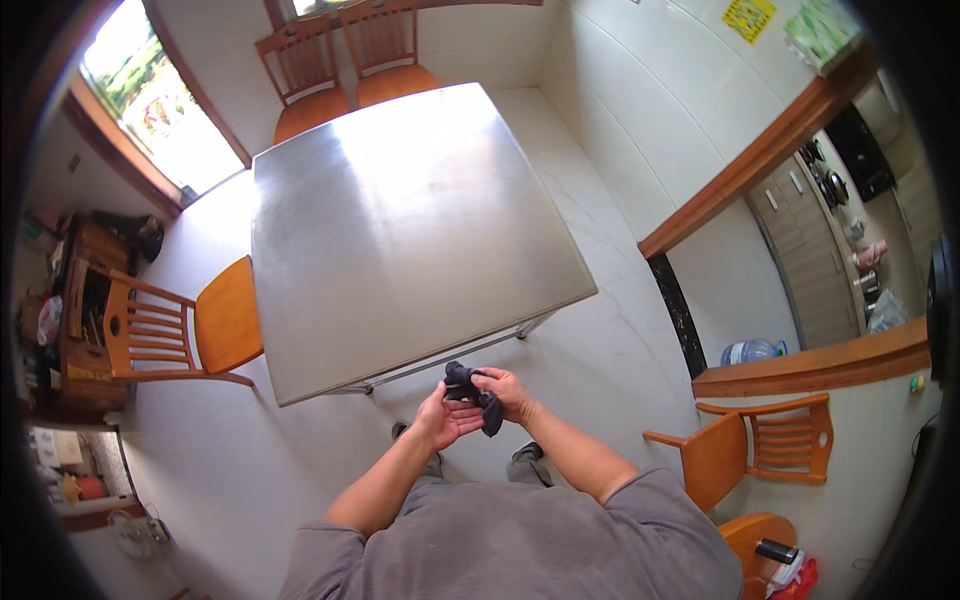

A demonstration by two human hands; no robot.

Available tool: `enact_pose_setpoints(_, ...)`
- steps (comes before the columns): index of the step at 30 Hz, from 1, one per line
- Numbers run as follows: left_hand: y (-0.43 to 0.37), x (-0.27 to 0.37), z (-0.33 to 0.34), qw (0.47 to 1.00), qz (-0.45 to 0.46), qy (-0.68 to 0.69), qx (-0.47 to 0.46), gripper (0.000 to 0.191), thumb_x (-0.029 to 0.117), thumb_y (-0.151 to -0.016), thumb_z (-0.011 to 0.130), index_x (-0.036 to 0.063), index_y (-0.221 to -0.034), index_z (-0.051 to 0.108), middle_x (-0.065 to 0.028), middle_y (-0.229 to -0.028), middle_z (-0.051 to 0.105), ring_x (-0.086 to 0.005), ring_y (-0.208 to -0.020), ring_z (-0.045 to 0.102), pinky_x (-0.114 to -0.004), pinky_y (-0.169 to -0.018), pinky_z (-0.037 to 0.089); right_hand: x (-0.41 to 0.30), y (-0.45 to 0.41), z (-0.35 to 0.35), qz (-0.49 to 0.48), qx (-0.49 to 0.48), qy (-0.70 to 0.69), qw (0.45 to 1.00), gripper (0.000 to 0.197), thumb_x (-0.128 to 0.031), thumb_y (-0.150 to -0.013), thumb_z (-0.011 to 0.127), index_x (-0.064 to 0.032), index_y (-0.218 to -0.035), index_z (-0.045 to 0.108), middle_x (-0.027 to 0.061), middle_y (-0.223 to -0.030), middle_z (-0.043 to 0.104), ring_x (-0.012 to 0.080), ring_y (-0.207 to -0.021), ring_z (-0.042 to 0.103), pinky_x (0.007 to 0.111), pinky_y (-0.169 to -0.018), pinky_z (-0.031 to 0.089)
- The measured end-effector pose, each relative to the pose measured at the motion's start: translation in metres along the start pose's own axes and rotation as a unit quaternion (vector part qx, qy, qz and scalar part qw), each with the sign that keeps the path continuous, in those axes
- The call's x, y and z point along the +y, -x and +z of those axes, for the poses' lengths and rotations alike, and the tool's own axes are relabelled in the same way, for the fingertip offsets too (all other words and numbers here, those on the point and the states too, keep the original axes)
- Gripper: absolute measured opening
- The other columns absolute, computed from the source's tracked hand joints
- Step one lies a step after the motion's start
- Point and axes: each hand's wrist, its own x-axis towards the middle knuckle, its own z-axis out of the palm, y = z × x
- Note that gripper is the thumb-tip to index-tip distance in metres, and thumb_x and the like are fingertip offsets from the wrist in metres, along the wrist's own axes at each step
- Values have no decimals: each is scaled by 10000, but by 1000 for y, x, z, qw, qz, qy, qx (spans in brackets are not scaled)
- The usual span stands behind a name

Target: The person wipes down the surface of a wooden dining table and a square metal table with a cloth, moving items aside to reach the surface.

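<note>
A crumpled piece of dark cloth, whose exact kind I cannot tell, is held up in front of my body, just off the near edge of the stainless steel table. My right hand pinches it between thumb and fingers, and one end hangs down. My left hand lies palm up against the cloth, its fingers spread beneath and its thumb raised beside it. Whether the left fingers grip any of it is hard to see. Nothing else shows in either hand.
One wooden chair stands at the table's left side, and two more stand behind it. Another wooden chair is at my right, near a round stool bearing a black cylinder. A large water bottle lies by the kitchen doorway.
</note>
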Motion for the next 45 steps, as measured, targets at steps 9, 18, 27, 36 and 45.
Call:
enact_pose_setpoints(9,-87,-102,229,956,-46,-265,-122,623,452,-1005,357,-133,-1121,538,-284,-1107,600,-402,-1049,604,-493,-939,497,-167,225,-223,-296,-20,-335,894,455,-334,-976,471,-17,-1301,500,176,-1110,642,264,-868,669,351,-746,577)
enact_pose_setpoints(18,-186,-130,307,943,-65,-323,-35,588,399,-982,456,-147,-1201,464,-319,-1181,546,-434,-1116,556,-524,-964,474,-255,347,-373,-432,-7,-428,794,569,-418,-953,494,54,-1270,503,241,-1143,616,342,-986,648,395,-861,561)
enact_pose_setpoints(27,-370,-125,416,947,-99,-295,80,548,338,-1003,391,-149,-1254,400,-322,-1265,491,-445,-1170,515,-532,-1001,446,-324,394,-552,-517,139,-343,772,562,-415,-965,460,21,-1320,460,207,-1186,608,321,-950,658,372,-790,576)
enact_pose_setpoints(36,-494,-153,708,875,-74,-474,-67,482,306,-972,487,-138,-1157,507,-295,-1098,598,-424,-1054,594,-516,-939,496,-385,452,-723,-574,189,-330,726,603,-431,-973,423,16,-1375,393,212,-1253,572,329,-984,645,404,-826,560)
enact_pose_setpoints(45,-634,-223,826,904,-57,-421,50,448,299,-979,475,-125,-1120,508,-275,-1063,611,-408,-992,624,-501,-893,528,-504,474,-958,-551,208,-312,745,588,-442,-979,388,3,-1362,419,184,-1301,545,304,-1041,619,396,-875,526)
